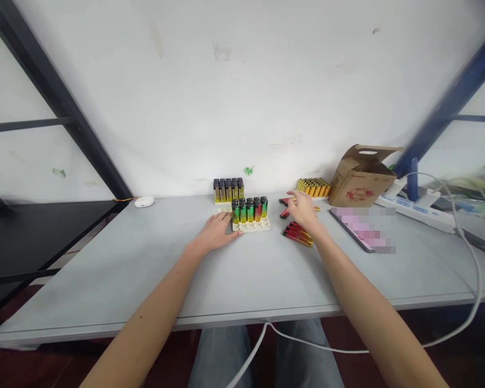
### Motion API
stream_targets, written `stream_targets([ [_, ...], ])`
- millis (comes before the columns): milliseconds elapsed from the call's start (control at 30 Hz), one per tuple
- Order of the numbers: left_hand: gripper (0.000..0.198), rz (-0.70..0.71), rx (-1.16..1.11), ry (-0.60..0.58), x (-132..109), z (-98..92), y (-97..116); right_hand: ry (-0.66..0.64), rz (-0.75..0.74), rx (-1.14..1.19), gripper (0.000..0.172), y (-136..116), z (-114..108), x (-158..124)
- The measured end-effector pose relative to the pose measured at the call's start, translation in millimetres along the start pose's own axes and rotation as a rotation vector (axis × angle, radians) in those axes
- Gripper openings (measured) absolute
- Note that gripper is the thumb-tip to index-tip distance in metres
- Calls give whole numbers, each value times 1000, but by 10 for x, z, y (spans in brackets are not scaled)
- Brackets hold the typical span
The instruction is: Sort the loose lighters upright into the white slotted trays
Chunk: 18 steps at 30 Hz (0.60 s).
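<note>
Several green lighters and a red one stand upright in a white tray near the middle of the table. My left hand rests at the tray's left side with its fingers apart, the thumb near the front left corner. To the right, my right hand reaches over loose red lighters; its fingers are bent and partly hide what lies beneath, so a hold cannot be made out. A row of red and gold lighters lies just in front of that hand.
Against the wall stand dark-topped lighters and a tray of yellow ones. Right of them are a cardboard box, a phone, a power strip and a white cable. A white case lies left.
</note>
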<state>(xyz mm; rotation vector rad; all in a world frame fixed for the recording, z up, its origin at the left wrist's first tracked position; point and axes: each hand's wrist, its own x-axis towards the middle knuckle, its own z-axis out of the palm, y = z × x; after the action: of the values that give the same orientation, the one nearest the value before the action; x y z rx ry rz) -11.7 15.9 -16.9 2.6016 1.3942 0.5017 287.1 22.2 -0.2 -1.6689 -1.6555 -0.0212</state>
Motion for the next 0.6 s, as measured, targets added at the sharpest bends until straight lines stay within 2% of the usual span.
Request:
stream_targets([
  [100,61,-13,2,-9,-4,-9,16,-60,113,-99,37,110,-25,27],
  [167,61,-17,1,-3,-6,-13,24,-123,118,-162,36,105,-7,8],
  [367,61,-20,-16,4,-12,-19,27,-259,-39,-231,42,-49,41,-70],
  [500,60,-20,-2,-3,-8,-18,29,-326,-164,-189,58,-61,65,-83],
  [600,60,-21,4,-7,-8,-21,36,-399,-252,-115,60,-55,90,-98],
])
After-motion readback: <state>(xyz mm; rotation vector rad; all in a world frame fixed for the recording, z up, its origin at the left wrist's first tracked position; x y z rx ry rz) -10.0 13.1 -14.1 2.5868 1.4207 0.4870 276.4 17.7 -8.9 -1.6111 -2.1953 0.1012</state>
